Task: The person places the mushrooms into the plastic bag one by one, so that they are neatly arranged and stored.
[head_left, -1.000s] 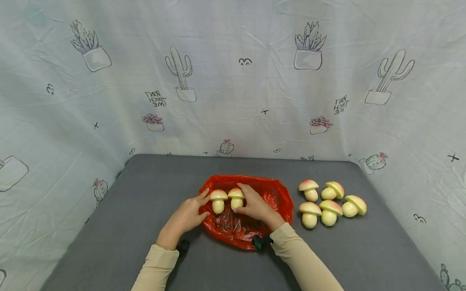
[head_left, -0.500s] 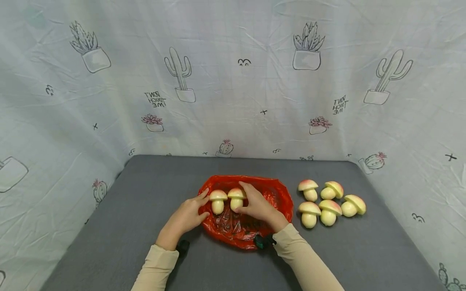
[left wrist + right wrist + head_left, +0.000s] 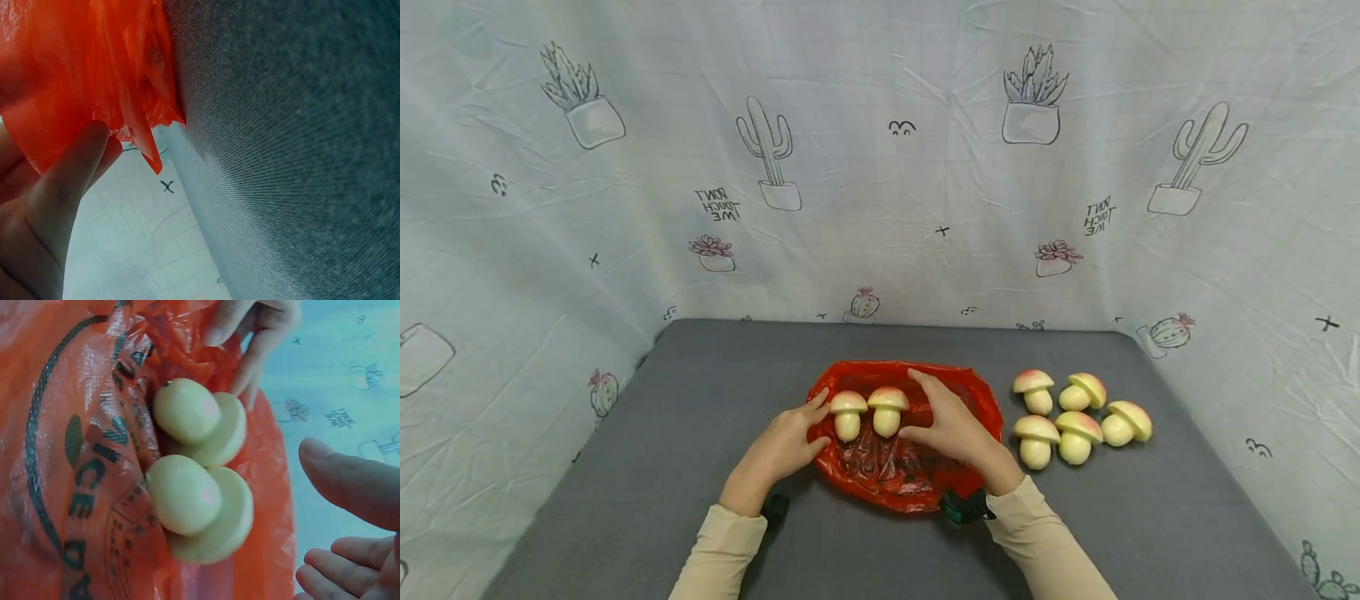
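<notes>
Two mushroom-shaped buns with pinkish caps, the left bun (image 3: 847, 415) and the right bun (image 3: 888, 412), lie side by side in a red plastic bag (image 3: 880, 496). My left hand (image 3: 782, 446) rests at the bag's left rim, thumb and fingers spread and fairly straight against the plastic. To the right of the buns, over the bag, my right hand (image 3: 958, 429) holds nothing, its thumb and fingers apart. The right wrist view shows a gap between the right thumb (image 3: 350, 481) and the near bun (image 3: 215, 512). Printing marks the bag's inner side.
Several more mushroom-shaped buns (image 3: 1077, 437) sit in a cluster to the right of the bag on the dark grey table (image 3: 715, 367). Behind the table hangs a pale curtain (image 3: 850, 167) with cactus drawings.
My right hand has let go of the right bun and drawn back to the right with its fingers spread. Left hand and both bagged buns have stayed in place.
</notes>
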Motion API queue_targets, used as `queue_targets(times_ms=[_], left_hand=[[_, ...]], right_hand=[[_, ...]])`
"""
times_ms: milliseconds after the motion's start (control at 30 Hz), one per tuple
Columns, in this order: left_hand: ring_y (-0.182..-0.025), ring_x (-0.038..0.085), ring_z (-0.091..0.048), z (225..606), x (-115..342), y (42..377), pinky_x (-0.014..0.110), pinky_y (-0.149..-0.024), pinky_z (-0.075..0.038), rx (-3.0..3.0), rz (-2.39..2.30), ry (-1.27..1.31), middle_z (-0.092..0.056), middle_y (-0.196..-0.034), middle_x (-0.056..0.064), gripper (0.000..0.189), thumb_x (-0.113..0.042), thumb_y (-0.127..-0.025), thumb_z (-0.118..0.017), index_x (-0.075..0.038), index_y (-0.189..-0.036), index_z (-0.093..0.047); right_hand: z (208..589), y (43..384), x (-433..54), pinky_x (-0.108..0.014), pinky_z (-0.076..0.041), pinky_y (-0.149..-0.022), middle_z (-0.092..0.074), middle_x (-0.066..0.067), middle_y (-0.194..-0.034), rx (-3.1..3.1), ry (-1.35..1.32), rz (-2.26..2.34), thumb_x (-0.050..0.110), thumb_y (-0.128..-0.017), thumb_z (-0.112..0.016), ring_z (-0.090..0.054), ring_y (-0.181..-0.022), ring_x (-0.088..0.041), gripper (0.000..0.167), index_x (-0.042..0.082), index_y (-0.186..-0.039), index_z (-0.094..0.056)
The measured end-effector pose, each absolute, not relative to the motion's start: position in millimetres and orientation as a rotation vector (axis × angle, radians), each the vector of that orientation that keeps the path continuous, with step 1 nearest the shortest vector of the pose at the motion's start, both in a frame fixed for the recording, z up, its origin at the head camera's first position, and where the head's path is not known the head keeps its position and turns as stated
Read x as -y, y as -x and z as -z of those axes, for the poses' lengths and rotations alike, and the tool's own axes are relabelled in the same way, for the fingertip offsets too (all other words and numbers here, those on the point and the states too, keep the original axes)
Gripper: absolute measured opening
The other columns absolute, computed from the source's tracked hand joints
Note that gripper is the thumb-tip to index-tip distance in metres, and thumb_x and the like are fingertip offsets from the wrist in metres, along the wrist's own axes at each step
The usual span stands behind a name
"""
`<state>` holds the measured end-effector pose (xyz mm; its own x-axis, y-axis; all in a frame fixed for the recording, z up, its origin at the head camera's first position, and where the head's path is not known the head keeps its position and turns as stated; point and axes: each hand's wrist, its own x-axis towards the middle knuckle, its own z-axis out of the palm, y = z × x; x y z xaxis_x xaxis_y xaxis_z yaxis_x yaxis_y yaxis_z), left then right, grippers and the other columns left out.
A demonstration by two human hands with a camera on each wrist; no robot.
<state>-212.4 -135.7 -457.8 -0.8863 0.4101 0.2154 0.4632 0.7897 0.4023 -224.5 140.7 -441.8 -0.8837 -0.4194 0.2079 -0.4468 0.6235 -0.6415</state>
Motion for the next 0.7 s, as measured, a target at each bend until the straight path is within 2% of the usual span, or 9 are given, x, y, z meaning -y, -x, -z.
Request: queue_targets(times_ms=[333, 600, 633, 700], left_hand=[[-0.122, 0.037, -0.052, 459.3, 137.6, 212.5, 0.046, -0.095, -0.047, 2.867, 0.701, 0.701, -0.044, -0.143, 0.019, 0.052, -0.013, -0.083, -0.072, 0.005, -0.129, -0.056], [-0.122, 0.037, -0.052, 459.0, 138.3, 213.5, 0.046, -0.095, -0.048, 2.872, 0.705, 0.695, -0.043, -0.144, 0.019, 0.052, -0.013, -0.083, -0.072, 0.005, -0.130, -0.055], [-0.122, 0.037, -0.052, 458.8, 138.2, 213.8, 0.046, -0.095, -0.047, 2.872, 0.707, 0.698, -0.043, -0.144, 0.019, 0.052, -0.014, -0.084, -0.072, 0.005, -0.130, -0.055], [-0.122, 0.037, -0.052, 459.1, 138.1, 214.0, 0.046, -0.095, -0.048, 2.873, 0.696, 0.703, -0.043, -0.144, 0.019, 0.052, -0.013, -0.083, -0.072, 0.005, -0.130, -0.055]], right_hand=[[434.3, 204.4, -168.2, -0.054, -0.040, -0.101, -0.036, -0.009, -0.151, 2.688, -0.750, -1.113, 0.033, -0.082, -0.074, -0.037, -0.135, -0.033, 0.083, 0.010, -0.149, -0.030], [429.5, 190.7, -200.2, -0.056, -0.043, -0.097, -0.039, -0.014, -0.147, 2.613, -0.670, -1.083, 0.025, -0.082, -0.075, -0.041, -0.131, -0.036, 0.080, 0.009, -0.147, -0.031], [429.0, 188.2, -205.5, -0.051, -0.048, -0.091, -0.039, -0.014, -0.147, 2.608, -0.658, -1.077, 0.025, -0.082, -0.075, -0.050, -0.121, -0.033, 0.080, 0.009, -0.147, -0.031], [428.2, 183.4, -215.9, -0.051, -0.047, -0.093, -0.039, -0.015, -0.147, 2.599, -0.632, -1.052, 0.024, -0.082, -0.075, -0.050, -0.121, -0.034, 0.080, 0.008, -0.147, -0.031]])
